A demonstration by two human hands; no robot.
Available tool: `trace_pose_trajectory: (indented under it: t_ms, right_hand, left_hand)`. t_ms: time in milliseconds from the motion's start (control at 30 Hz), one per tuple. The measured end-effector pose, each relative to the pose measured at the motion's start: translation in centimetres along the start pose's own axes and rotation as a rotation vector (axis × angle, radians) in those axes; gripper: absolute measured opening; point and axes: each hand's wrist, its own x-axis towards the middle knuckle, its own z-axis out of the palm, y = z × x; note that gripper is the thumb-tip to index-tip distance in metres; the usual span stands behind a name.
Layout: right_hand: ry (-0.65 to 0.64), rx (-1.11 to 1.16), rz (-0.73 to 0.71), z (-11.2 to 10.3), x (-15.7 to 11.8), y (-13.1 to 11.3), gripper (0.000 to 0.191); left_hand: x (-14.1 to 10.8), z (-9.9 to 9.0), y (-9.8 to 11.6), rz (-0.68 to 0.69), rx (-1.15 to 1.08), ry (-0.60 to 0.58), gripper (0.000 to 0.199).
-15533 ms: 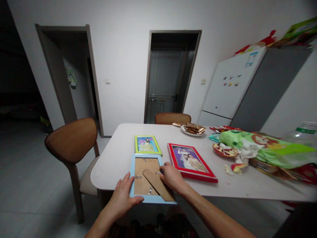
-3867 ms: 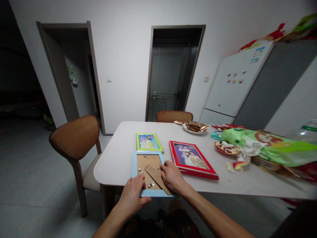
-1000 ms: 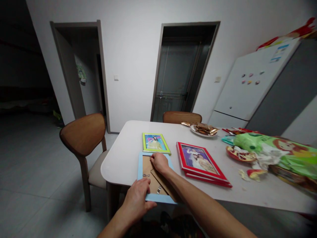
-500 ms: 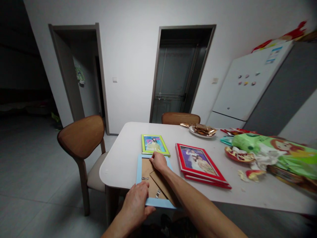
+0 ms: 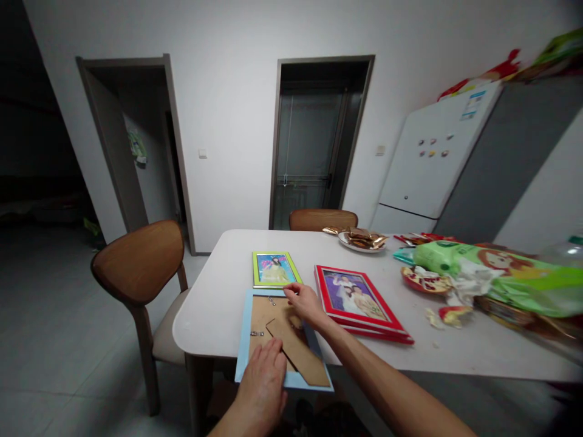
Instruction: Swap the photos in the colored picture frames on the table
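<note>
A light-blue photo frame (image 5: pixel 243 340) lies face down, its lower end reaching past the table's near edge. Its brown backing board (image 5: pixel 262 315) faces up, with a fold-out stand (image 5: pixel 303 358) and small metal fittings on it. My left hand (image 5: pixel 264 376) is closed over the lower edge, fingers across the backing and thumb by the rim. At the upper right edge, the fingers of my right hand (image 5: pixel 305 302) are pinched together on the frame; the exact spot they grip is hidden. Just beyond lies a yellow-green photo frame (image 5: pixel 276 269), picture up.
Red photo frames (image 5: pixel 359 298) lie stacked to the right on the white table (image 5: pixel 204 291). Farther right are a plate of gold packets (image 5: pixel 362 241), a cut pomegranate (image 5: pixel 427 280), peel and a green tissue pack (image 5: pixel 528 282). Wooden chairs (image 5: pixel 141 261) stand left and behind.
My right hand has shifted down along the frame's upper right, uncovering a metal fitting at the top. My left hand has moved further onto the backing. The view has turned slightly right.
</note>
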Motion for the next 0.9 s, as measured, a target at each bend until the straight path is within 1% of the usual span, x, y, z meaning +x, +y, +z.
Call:
trace_pose_trajectory:
  t_ms: [67,133,167,200,233,300,333,367,400,433,467,500,533,567,633,700,733,800,900]
  right_hand:
    - [0.078,0.144,0.043,-2.0,-1.2,0.0,0.029]
    - [0.192,0.387,0.133,-3.2,-2.7,-0.2,0.029]
    - [0.213,0.523,0.197,-3.4,-3.6,-0.3,0.028]
    - [0.188,0.648,0.269,-3.3,-4.6,-0.6,0.028]
    - [0.108,0.752,0.339,-2.8,-5.5,-0.9,0.029]
    - [-0.145,0.918,0.470,-1.4,-7.2,-1.7,0.033]
    - [-0.221,1.003,0.485,-0.8,-7.7,-2.1,0.033]
    - [-0.201,1.082,0.480,-0.4,-8.1,-2.4,0.032]
    - [-0.141,1.140,0.458,-0.4,-8.2,-2.5,0.031]
    - [-0.054,1.160,0.426,-0.9,-8.0,-2.5,0.028]
    - [0.041,1.129,0.395,-1.8,-7.6,-2.3,0.026]
    - [0.112,1.057,0.368,-3.2,-7.0,-1.8,0.025]
    - [0.159,0.938,0.348,-4.9,-6.3,-1.2,0.023]
    - [0.196,0.795,0.342,-6.8,-5.4,-0.4,0.022]
    - [0.233,0.708,0.343,-10.6,-3.8,1.4,0.022]
    - [0.271,0.466,0.337,-13.7,-2.5,3.4,0.023]
    - [0.286,0.414,0.344,-14.8,-2.0,4.3,0.023]
    - [0.306,0.329,0.357,-16.2,-1.3,6.1,0.023]
    - [0.309,0.241,0.368,-16.8,-0.6,8.4,0.022]
  left_hand:
    - [-0.2,-1.3,-0.2,0.008,-0.106,0.083,0.046]
    - [-0.3,-3.4,0.2,0.003,-0.287,0.233,0.033]
    - [-0.1,-4.4,0.6,-0.011,-0.402,0.323,0.023]
    - [0.1,-5.2,1.2,-0.017,-0.527,0.414,0.016]
    - [0.5,-5.9,1.8,-0.026,-0.672,0.492,0.015]
    - [1.6,-6.4,3.3,-0.042,-0.970,0.606,0.023]
    - [2.2,-6.3,4.1,-0.044,-1.106,0.636,0.027]
    - [2.8,-6.1,4.7,-0.039,-1.216,0.656,0.030]
    - [3.4,-5.9,5.3,-0.022,-1.295,0.670,0.032]
    - [4.1,-5.6,5.7,0.001,-1.346,0.677,0.034]
    - [4.7,-5.5,6.0,0.018,-1.379,0.664,0.036]
    - [5.4,-5.3,6.2,0.020,-1.402,0.626,0.038]
    - [6.1,-5.1,6.2,0.003,-1.420,0.568,0.040]
    - [6.8,-4.9,6.3,-0.032,-1.433,0.500,0.042]
    - [8.3,-4.1,6.3,-0.120,-1.413,0.380,0.047]
    - [9.9,-2.7,6.4,-0.174,-1.315,0.309,0.048]
    - [10.7,-1.8,6.5,-0.183,-1.255,0.287,0.046]
    - [12.2,0.0,7.0,-0.185,-1.166,0.253,0.040]
    - [14.2,2.3,7.4,-0.192,-1.070,0.265,0.034]
